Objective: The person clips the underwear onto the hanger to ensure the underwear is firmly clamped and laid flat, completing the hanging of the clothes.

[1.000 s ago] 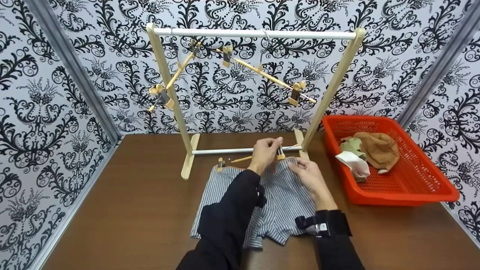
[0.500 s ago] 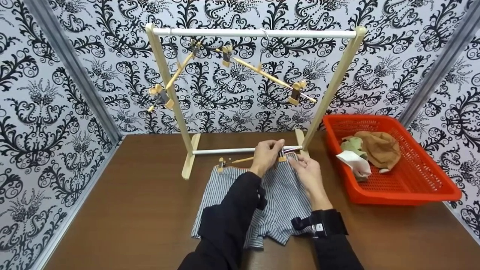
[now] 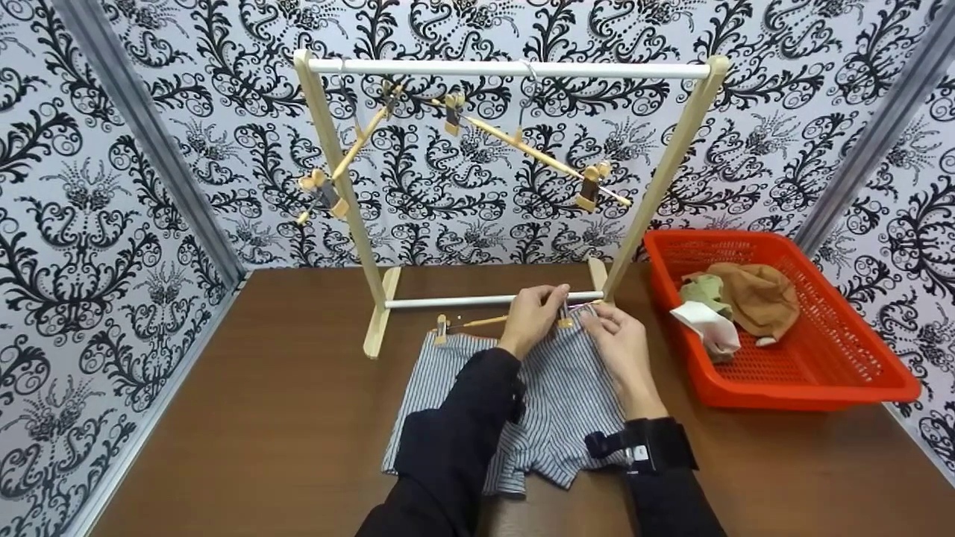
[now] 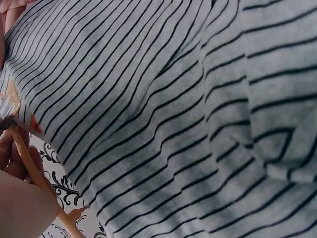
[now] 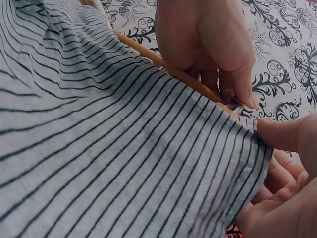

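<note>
Grey-and-black striped shorts (image 3: 563,406) lie on the table below the rack, waistband toward the back. Along that waistband runs a wooden clip hanger (image 3: 481,322), its left clip (image 3: 441,330) gripping one corner. My left hand (image 3: 532,321) pinches the right clip (image 3: 565,323), whose jaws sit at the waistband's edge. In the right wrist view, my right hand (image 5: 290,183) pinches the waistband corner between thumb and fingers, just beside that clip. The hanger's middle is hidden behind my left hand in the head view.
A wooden rack (image 3: 675,164) with white bars stands at the back. From its top bar hang two more clip hangers (image 3: 533,153) without clothes. At the right, a red basket (image 3: 813,395) holds brown, green and white cloths (image 3: 757,294). Patterned walls enclose the brown table (image 3: 298,425).
My left hand and the right clip have moved slightly down onto the waistband. The right hand still holds the corner, after a small shift back and forth.
</note>
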`<act>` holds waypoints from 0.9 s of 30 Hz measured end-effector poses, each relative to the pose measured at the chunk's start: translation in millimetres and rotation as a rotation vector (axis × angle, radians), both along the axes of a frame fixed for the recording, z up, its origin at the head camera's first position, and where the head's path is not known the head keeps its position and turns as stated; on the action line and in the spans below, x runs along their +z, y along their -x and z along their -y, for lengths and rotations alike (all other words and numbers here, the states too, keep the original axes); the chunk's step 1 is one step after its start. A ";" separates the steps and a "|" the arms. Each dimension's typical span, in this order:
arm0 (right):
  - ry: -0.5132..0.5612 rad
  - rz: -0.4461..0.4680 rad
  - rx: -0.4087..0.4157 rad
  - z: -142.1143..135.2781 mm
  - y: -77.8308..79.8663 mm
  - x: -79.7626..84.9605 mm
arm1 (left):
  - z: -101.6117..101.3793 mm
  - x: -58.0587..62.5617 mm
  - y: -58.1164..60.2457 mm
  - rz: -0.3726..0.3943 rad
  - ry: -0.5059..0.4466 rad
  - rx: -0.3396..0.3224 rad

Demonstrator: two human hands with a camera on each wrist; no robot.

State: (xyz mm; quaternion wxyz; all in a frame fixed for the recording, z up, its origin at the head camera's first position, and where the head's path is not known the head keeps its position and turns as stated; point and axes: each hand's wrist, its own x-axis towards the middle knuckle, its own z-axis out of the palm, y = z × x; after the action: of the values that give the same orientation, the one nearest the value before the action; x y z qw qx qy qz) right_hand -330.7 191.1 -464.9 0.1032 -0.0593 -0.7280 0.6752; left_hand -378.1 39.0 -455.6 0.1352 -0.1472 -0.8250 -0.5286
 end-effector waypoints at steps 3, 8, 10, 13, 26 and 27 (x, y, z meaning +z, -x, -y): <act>-0.006 0.007 -0.014 -3.3 0.1 -0.4 | 0.4 -1.0 0.2 -0.017 0.016 -0.022; -0.018 0.032 -0.016 -8.6 0.8 -2.5 | 0.8 -2.7 -0.1 -0.041 0.117 -0.032; -0.022 0.034 -0.024 -11.0 1.1 -3.7 | 1.0 -3.9 -0.2 -0.034 0.151 -0.041; -0.028 0.021 -0.035 -14.7 0.7 -4.8 | 1.1 -5.5 -0.6 -0.017 0.179 -0.060; -0.234 0.032 0.049 -16.5 -0.1 -9.1 | 3.3 -10.6 -4.2 0.096 0.342 -0.126; -0.247 0.037 0.063 -16.7 -0.5 -9.5 | 3.5 -11.4 -4.4 0.103 0.359 -0.135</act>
State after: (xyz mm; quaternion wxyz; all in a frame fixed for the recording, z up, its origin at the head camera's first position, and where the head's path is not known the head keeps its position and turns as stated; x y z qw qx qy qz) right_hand -330.1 207.8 -474.5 0.0750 -0.0360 -0.8088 0.5821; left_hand -373.7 35.6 -467.0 0.0286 -0.1967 -0.9001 -0.3877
